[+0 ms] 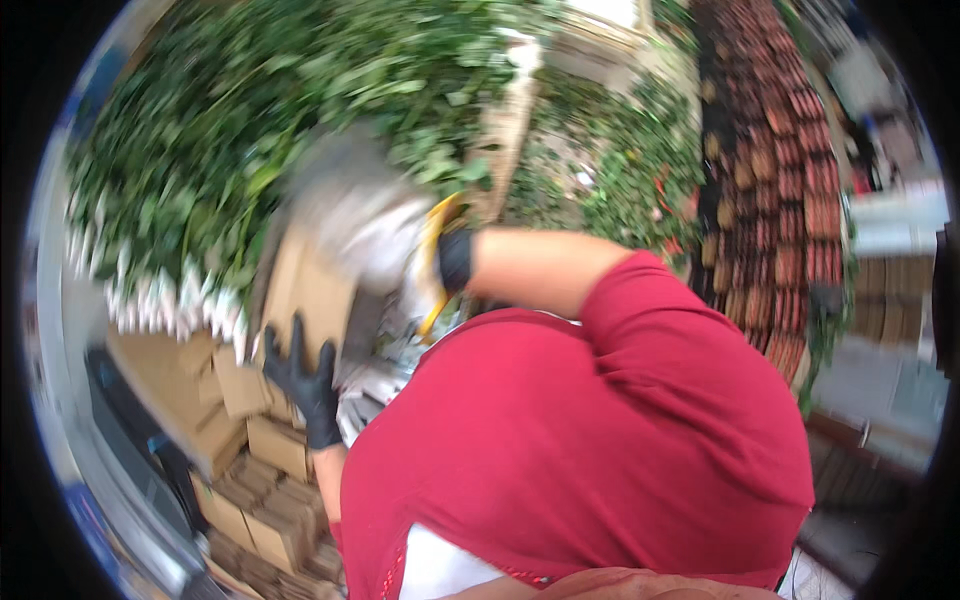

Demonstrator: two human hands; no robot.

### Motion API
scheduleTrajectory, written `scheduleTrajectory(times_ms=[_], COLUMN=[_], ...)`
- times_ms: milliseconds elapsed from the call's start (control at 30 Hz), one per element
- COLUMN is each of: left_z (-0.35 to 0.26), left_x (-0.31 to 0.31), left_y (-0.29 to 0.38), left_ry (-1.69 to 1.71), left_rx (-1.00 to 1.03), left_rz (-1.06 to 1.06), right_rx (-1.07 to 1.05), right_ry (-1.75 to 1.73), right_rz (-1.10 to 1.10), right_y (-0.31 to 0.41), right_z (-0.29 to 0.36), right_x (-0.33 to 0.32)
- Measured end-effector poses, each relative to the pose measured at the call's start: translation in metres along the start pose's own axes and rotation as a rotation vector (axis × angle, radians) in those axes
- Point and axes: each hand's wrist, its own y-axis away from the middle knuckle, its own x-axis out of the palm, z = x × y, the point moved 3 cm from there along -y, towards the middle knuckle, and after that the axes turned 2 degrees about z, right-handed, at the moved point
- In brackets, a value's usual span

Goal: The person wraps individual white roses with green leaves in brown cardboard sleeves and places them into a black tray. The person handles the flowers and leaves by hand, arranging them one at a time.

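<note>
My left hand (304,386), in a black glove, lies with spread fingers against the lower end of a cardboard piece (311,281). Whether its thumb hooks under the edge is hidden. Across my front reaches my right arm, ending in my right hand (360,214) near the upper end of the cardboard. A pale work glove with a yellow cuff (435,262) covers that hand, with a black band at the wrist. Motion blurs its fingers, so their grip is unclear. Beside both hands lies a large mass of leafy green stems (210,142), with several white-wrapped ends (176,304).
Cardboard packaging (274,517) is piled below my left hand. A wooden post (514,127) divides the leafy stems from loose greenery and debris (600,172). Rows of reddish-brown bundles (780,187) extend along the right. A metal frame (142,517) curves along the left.
</note>
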Motion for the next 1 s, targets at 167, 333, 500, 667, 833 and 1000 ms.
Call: scheduleTrajectory(times_ms=[167, 333, 500, 667, 833, 1000], left_z=[0.029, 0.041, 0.082, 0.05, -0.019, -0.077], left_x=[0.011, 0.015, 0.03, -0.004, -0.02, 0.061], left_y=[-0.011, -0.012, 0.007, 0.05, 0.133, 0.193], left_ry=[-0.027, 0.173, 0.696, 0.275, 0.193, 0.133], left_rx=[0.092, -0.067, -0.415, -0.253, -0.413, -0.56], left_rz=[-0.068, -0.106, -0.262, -0.313, -0.39, -0.208], right_rx=[-0.161, -0.247, -0.138, -0.507, -0.669, -0.691], right_ry=[-0.268, -0.408, -0.487, -0.246, -0.045, 0.176], right_rz=[0.1, 0.215, 0.309, 0.13, 0.426, 0.308], right_y=[-0.043, -0.08, -0.089, -0.082, -0.089, -0.083], right_z=[0.126, 0.179, 0.184, 0.169, 0.195, 0.185], right_x=[0.031, 0.027, 0.022, 0.067, -0.015, 0.001])
